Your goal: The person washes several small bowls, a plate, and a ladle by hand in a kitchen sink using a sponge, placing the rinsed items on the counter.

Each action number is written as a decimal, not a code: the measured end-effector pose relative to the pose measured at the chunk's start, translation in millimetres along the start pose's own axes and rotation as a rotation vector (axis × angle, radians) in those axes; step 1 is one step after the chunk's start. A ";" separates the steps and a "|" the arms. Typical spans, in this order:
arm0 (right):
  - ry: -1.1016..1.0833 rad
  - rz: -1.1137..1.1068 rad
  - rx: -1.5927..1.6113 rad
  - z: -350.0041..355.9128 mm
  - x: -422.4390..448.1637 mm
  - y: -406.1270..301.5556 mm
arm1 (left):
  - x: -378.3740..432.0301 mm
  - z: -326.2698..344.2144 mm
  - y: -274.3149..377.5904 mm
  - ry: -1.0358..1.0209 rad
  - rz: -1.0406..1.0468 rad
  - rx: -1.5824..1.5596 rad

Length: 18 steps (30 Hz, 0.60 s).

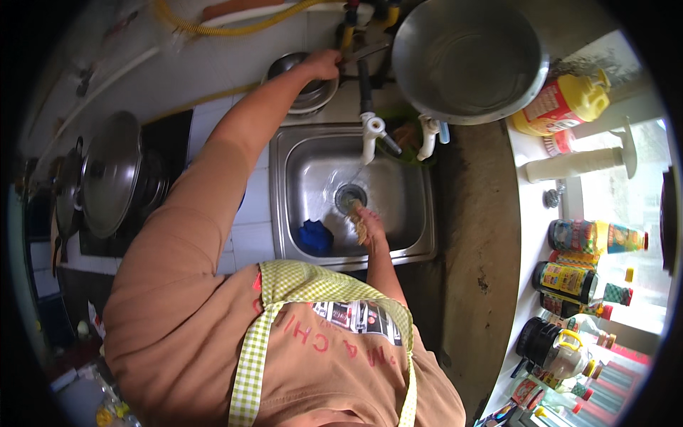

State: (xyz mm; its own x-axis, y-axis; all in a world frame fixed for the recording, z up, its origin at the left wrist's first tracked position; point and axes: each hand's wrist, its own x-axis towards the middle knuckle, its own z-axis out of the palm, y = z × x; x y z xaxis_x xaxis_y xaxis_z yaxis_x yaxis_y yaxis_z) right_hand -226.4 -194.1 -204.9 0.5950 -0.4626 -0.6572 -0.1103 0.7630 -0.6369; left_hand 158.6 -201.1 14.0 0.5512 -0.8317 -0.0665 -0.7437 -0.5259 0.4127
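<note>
My left hand (pixel 323 65) reaches beyond the sink's far left corner, over nested metal bowls (pixel 307 96), its fingers closed around the handle end of a metal utensil, perhaps a knife (pixel 371 50). Low in the stainless steel sink (pixel 395 213), my right hand (pixel 372 224) holds a pale, stringy bundle (pixel 357 227), which I cannot identify, beside the drain (pixel 350 197). A thin stream of water falls from the white faucet (pixel 369 144) near the drain. A crumpled blue cloth or bag (pixel 316 236) lies at the sink's near left.
A large metal basin (pixel 469 58) stands beyond the sink at the right. Behind a second white tap (pixel 427 139) is a green basket (pixel 397 125). Bottles (pixel 565 280) and a yellow jug (pixel 565 104) line the windowsill at the right. Lidded cookware (pixel 112 173) sits at the left.
</note>
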 end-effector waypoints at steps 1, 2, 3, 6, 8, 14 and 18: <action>0.025 -0.008 0.006 -0.5 -0.2 3.5 | -10.7 1.1 -2.6 0.083 0.108 -0.062; 0.035 0.040 -0.037 -5.2 3.0 -2.5 | -18.4 0.4 -3.9 0.204 0.230 -0.031; 0.036 0.105 -0.082 -9.0 4.6 -4.7 | -42.6 0.9 0.6 0.335 0.208 -0.060; -0.076 0.094 0.013 -8.6 11.2 2.8 | -145.1 16.2 9.7 0.026 -0.250 -1.084; -0.025 0.113 -0.011 4.1 9.2 8.1 | -238.0 46.2 1.5 -0.401 -0.440 -1.683; -0.105 0.226 -0.152 20.6 13.2 20.4 | -400.3 120.5 -11.5 0.461 -1.295 -2.028; -0.220 0.198 -0.181 51.1 4.9 22.3 | -408.6 117.6 -78.0 0.722 -1.190 -1.973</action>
State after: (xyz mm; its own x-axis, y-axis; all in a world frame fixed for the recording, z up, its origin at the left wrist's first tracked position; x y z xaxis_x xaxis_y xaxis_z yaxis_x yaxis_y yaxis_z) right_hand -185.2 -156.3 -201.8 0.7029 -0.1900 -0.6854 -0.3688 0.7266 -0.5796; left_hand -53.1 158.8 -97.9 0.6013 -0.0423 -0.7979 0.6877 0.5357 0.4899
